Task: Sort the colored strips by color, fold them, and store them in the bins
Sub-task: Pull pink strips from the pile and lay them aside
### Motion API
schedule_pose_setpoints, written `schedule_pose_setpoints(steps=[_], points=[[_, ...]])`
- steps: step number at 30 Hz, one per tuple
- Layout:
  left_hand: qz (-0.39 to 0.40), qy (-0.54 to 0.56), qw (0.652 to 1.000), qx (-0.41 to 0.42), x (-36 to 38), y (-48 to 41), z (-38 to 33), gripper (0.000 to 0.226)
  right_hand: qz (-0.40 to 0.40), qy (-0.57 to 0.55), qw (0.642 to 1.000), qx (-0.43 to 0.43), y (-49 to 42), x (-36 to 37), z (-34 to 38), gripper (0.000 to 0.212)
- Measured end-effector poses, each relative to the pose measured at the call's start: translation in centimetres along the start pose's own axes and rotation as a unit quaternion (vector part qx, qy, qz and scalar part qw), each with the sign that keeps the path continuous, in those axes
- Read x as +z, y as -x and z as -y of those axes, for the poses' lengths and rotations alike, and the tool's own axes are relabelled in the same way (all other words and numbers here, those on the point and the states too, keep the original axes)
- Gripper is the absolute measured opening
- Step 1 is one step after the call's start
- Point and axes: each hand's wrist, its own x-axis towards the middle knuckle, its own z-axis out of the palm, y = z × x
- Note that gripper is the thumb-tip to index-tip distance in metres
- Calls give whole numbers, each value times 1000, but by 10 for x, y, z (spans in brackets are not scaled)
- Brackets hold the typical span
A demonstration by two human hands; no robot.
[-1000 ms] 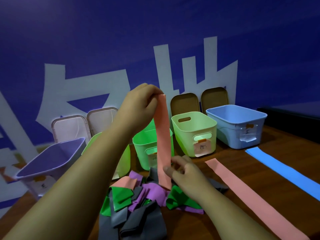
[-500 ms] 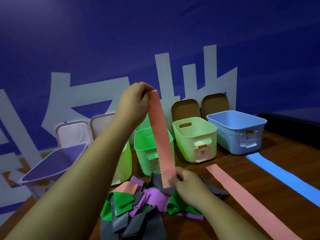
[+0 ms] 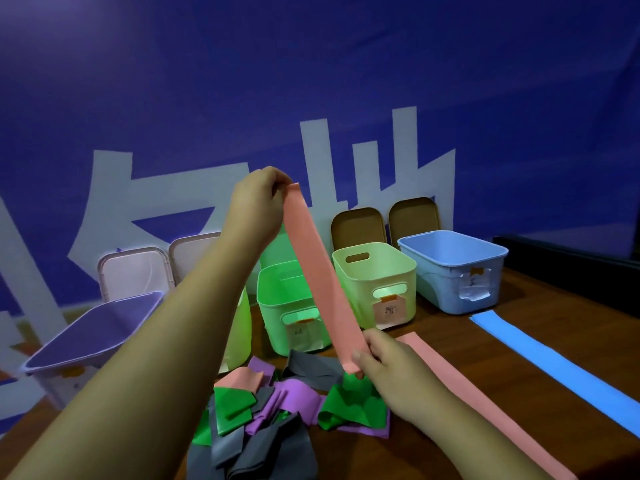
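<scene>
Left hand (image 3: pixel 258 209), right hand (image 3: pixel 388 365): grip pinching pink strip (image 3: pixel 318 271) ends; 5 bins (image 3: pixel 273 296) behind pile (image 3: pixel 294 400).

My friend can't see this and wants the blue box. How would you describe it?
Find the row of bins at the back of the wooden table, before the blue wall. The blue bin is the last one on the right, next to the pale green bin. It alone is light blue.

Bins (image 3: pixel 374 271) lined along the far side, strip pile (image 3: pixel 287 403) heaped near centre, bare table (image 3: pixel 485 362) open at right between flat pink strip (image 3: pixel 481 403) and blue strip (image 3: pixel 561 367)
</scene>
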Motion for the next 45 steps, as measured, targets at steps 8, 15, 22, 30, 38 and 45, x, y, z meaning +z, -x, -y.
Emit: schedule_pose_setpoints(steps=[8,15,22,30,38,45], points=[[58,39,997,-37,76,38,-19,21,1,64,996,60,80,-63,-13,23],[147,51,987,-42,152,94,-44,20,-34,55,984,163,136,-110,-35,21],[243,24,968,-62,203,135,-54,23,-18,113,980,164,161,-128,-54,21],[305,14,950,-74,233,161,-51,24,-20,106,980,169,171,-130,-71,22],[300,-12,951,-76,251,176,-39,16,-33,85,981,174,170,-123,-80,22],[285,-39,954,-89,258,180,-38,22,-37,74,980,181,168,-124,-82,20]])
